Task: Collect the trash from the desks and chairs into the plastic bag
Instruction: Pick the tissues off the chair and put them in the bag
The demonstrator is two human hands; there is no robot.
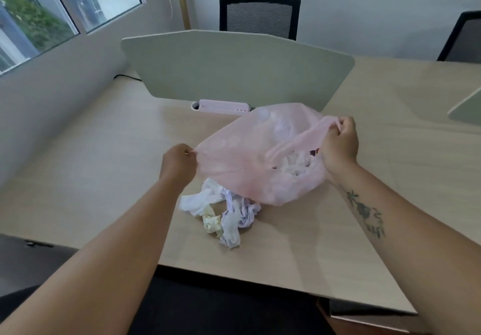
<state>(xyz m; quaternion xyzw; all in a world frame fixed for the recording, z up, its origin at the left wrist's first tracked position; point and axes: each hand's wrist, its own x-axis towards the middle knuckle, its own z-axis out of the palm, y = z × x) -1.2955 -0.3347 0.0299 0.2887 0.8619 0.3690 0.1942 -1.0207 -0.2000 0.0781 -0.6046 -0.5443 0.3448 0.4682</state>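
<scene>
We hold the pink plastic bag (244, 163) over the desk (104, 178), our left hand (179, 163) pinching its edge and our right hand (338, 143) gripping a stretched handle. White crumpled trash shows inside it. Just beneath its near side, touching it, 1 heap of crumpled paper (223, 212) lies on the desk.

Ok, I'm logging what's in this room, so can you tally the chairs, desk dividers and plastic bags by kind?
Chairs: 2, the middle chair and the right chair.
Desk dividers: 2, the centre divider and the right divider.
Plastic bags: 1, the pink plastic bag.
Total: 5.
</scene>
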